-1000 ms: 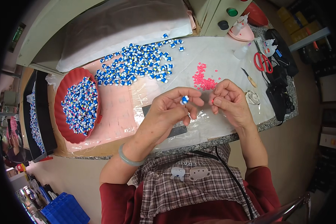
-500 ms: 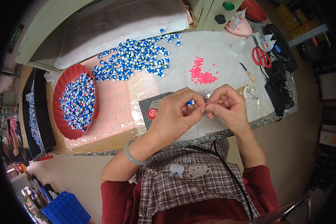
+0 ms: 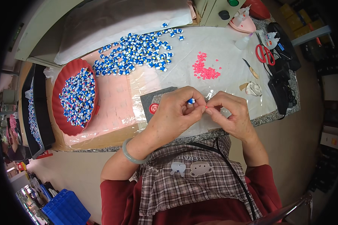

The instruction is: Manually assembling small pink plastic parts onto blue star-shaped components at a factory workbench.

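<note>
Over the table's near edge, my left hand (image 3: 172,116) is closed, with a small blue-and-white bead-like piece (image 3: 191,101) held in its curled fingers. Its thumb and forefinger meet the fingertips of my right hand (image 3: 233,114). A tiny pink piece (image 3: 206,107) shows between the two hands, in the pinch of the right one; the fingers partly cover it. Beyond the hands lies a loose heap of small flat pink pieces (image 3: 207,72). Farther left spreads a big heap of blue-and-white pieces (image 3: 139,52). Beside my left hand, a round red-and-white item (image 3: 153,108) rests on a dark slab (image 3: 147,98).
A red scalloped dish (image 3: 57,108) full of similar pieces stands at left, near a black tray (image 3: 45,127). To the right lie a wooden-handled knife (image 3: 253,72), crumpled tissue (image 3: 254,89), red-handled scissors (image 3: 261,54), a squeeze bottle (image 3: 243,42) and black cables (image 3: 278,90).
The table has shifted slightly upward in view. My right hand's fingers have opened out a little from their curl, and the pink piece shows more plainly between the fingertips.
</note>
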Demonstrator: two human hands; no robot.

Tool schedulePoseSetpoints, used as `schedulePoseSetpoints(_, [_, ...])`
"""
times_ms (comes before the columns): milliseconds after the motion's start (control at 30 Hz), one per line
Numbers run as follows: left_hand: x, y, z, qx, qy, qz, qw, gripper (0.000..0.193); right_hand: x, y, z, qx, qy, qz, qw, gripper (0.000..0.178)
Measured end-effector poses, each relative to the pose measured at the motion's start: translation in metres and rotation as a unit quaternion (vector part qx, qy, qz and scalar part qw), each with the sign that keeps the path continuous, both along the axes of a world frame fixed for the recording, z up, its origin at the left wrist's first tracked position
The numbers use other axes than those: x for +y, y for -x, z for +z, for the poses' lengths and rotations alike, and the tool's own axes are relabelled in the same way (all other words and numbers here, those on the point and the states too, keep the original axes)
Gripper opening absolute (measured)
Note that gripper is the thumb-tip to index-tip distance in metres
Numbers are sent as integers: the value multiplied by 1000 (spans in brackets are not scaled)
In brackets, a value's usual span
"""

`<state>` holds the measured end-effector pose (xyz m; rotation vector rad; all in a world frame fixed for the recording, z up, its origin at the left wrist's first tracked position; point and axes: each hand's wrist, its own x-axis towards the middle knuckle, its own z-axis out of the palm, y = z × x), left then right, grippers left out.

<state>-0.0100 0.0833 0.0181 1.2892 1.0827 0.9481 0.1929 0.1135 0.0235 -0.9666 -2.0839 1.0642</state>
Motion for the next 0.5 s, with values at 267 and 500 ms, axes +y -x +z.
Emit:
schedulePoseSetpoints(267, [-2,7,2,-14,71,-38,997,9,3,-2,-15,86,121,38,988,6])
schedulePoseSetpoints(500, [-9,27,2,-27,32,-21,999,29,14,-7,-27,150,340,23,928,9])
